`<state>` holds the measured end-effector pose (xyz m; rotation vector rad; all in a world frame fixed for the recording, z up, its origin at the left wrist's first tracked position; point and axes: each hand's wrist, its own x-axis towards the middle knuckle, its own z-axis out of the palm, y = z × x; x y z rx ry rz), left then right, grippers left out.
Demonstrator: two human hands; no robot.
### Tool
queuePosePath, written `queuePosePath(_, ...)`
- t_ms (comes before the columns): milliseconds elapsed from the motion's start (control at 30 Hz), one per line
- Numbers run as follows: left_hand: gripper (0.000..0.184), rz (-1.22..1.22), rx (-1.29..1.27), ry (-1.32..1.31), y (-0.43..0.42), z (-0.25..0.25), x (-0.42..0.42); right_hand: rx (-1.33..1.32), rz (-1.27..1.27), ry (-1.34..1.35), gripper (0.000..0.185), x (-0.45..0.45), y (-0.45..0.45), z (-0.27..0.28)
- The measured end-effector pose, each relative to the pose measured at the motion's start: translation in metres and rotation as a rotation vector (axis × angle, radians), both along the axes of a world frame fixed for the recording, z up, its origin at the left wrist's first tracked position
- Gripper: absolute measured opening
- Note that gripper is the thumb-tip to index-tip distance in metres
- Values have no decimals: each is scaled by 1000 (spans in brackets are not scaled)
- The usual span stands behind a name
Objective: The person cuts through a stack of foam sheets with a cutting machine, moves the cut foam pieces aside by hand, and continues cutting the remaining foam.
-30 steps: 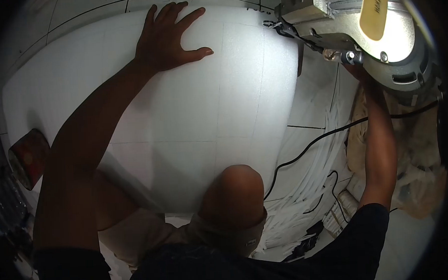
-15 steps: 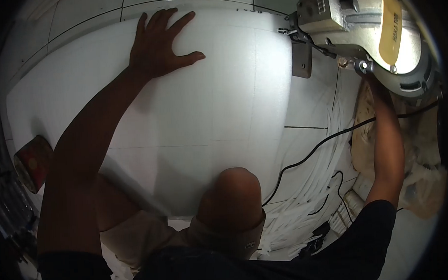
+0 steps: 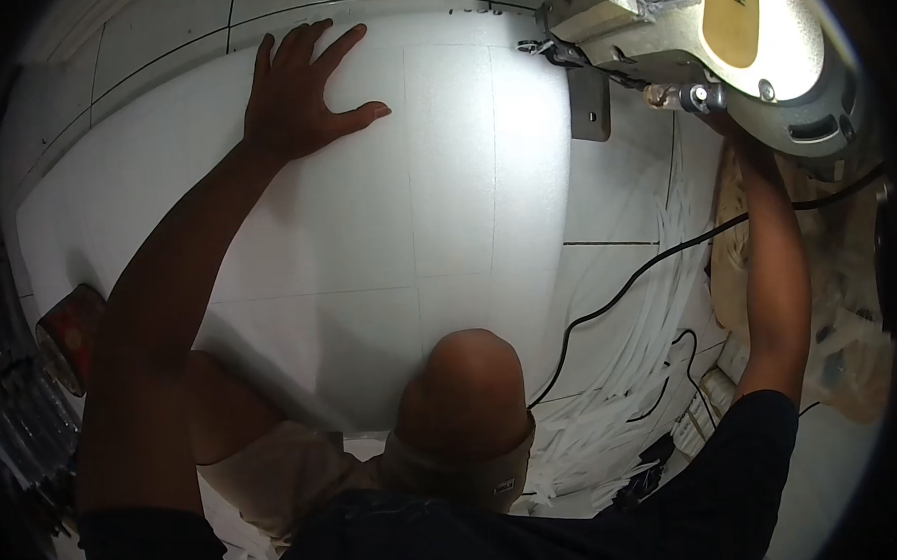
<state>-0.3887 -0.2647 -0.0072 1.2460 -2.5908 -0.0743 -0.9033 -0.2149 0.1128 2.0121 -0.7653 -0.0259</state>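
My left hand lies flat with fingers spread on a large white sheet, foam-like and marked with a faint grid of lines. At the upper right, my right hand is mostly hidden by a metal power cutting machine and appears to grip its handle. The machine has a yellow label and a grey round housing. Its flat metal foot sits just beyond the right edge of the sheet, and a lit lamp shines on that edge. My bare knee rises against the sheet's near side.
A black power cord runs from the right across the tiled floor. Thin white strips lie scattered there. A reddish tin stands at the left on the sheet's edge. Crumpled plastic lies far right, and a cluttered dark pile far left.
The whole view has shifted slightly, and the cutting machine with my right hand now appears further left and higher. My left hand stays spread on the sheet.
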Motion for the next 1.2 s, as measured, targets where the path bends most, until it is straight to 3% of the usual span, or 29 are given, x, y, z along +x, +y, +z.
queuePosePath(700, 87, 2, 43, 32, 7, 7, -1, -52, 135, -11, 60, 5, -3, -3)
queuePosePath(733, 87, 5, 29, 32, 4, 6, -2, 66, 49, -105, 59, 9, -3, 0)
queuePosePath(1033, 87, 11, 22, 4, 5, 10, -5, 89, 78, -151, 59, 5, -13, -6)
queuePosePath(1200, 89, 7, 20, -2, 5, 14, -8, 0, 100, -17, 59, 4, -16, -5)
